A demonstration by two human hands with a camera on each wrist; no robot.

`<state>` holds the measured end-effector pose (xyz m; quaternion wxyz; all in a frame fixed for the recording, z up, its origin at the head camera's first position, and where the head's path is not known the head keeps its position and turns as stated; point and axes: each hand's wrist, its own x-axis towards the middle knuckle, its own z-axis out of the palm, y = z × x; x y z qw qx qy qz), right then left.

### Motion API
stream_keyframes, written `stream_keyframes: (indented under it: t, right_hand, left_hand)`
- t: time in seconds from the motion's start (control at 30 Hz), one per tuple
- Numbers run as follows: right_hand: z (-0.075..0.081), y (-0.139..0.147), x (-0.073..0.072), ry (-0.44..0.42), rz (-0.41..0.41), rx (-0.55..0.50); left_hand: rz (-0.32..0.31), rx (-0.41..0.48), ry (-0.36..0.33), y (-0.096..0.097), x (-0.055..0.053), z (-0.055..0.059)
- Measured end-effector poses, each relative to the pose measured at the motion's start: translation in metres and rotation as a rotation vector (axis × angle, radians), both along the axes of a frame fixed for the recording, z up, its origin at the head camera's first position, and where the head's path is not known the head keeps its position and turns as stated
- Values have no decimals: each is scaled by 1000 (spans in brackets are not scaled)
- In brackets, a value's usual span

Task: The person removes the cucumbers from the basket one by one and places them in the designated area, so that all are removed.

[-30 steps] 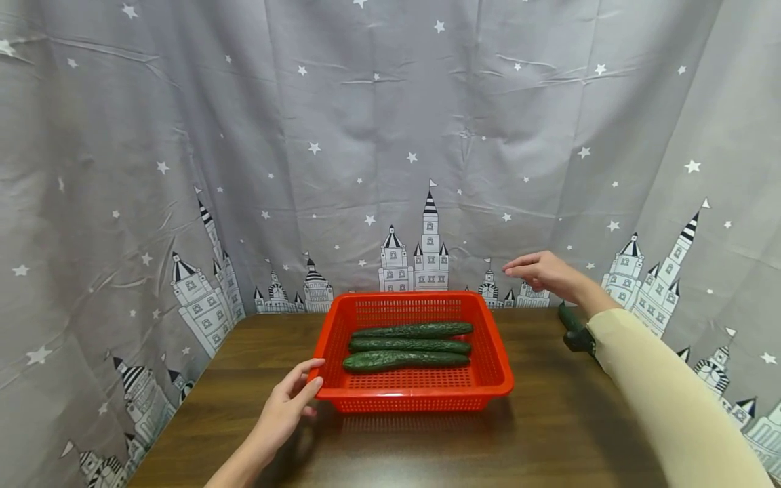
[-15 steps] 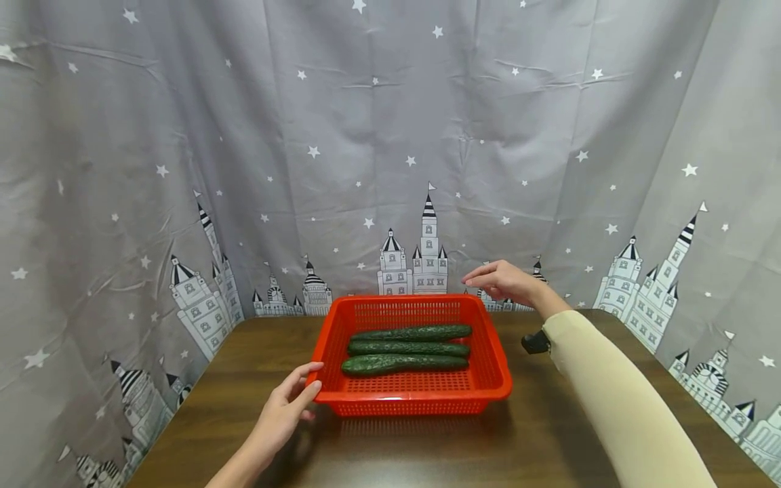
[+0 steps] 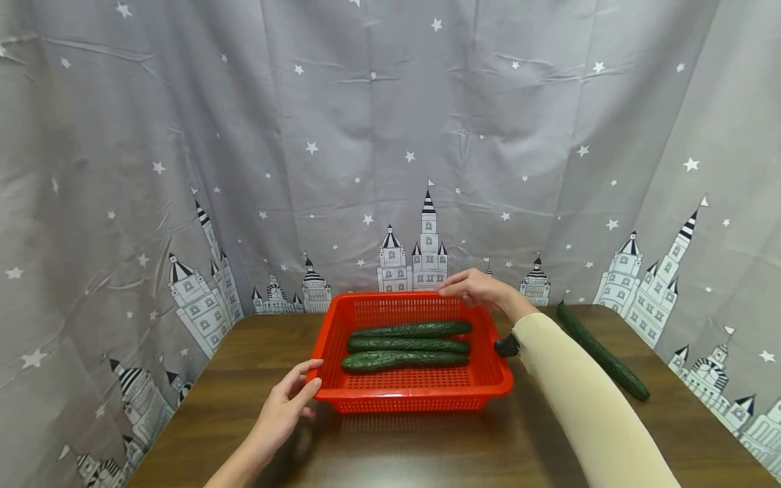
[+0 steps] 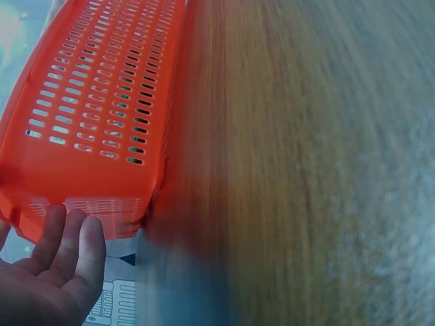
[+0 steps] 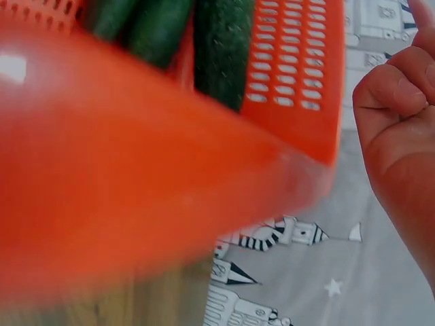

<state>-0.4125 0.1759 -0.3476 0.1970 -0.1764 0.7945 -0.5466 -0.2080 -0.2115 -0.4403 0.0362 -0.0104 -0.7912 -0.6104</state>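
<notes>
A red perforated plastic basket [image 3: 415, 392] stands on the table with three dark green cucumbers [image 3: 405, 360] lying side by side in it. My left hand [image 3: 281, 410] grips its front left corner, thumb on the rim; in the left wrist view the fingers [image 4: 90, 255] lie against the end wall. My right hand [image 3: 478, 288] is over the far right corner, holding nothing, its fingers pointing left. In the right wrist view that hand [image 5: 401, 115] appears beside the basket with some fingers bent; whether it touches the rim, I cannot tell.
Another cucumber [image 3: 601, 352] lies slanting on the right side of the wooden table [image 3: 238, 366]. A grey curtain [image 3: 390, 135] printed with stars and castles hangs behind and around the table. A small black device [image 3: 506, 346] sits on my right wrist.
My right hand has moved left, from beyond the basket's right side to over its far right corner, uncovering the loose cucumber. My left hand and the basket have stayed put.
</notes>
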Motion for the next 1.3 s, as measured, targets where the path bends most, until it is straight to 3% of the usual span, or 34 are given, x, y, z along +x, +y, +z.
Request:
stream_keyframes:
  t: [0.5, 0.97, 1.3]
  right_hand:
    - [-15, -37, 3, -35, 39, 2]
    - [-39, -58, 9, -134, 92, 25]
    - [-54, -66, 15, -132, 116, 56]
  left_hand:
    - [-14, -6, 14, -2, -2, -4]
    - [-11, -3, 12, -1, -1, -3]
    - [-15, -1, 12, -1, 0, -2]
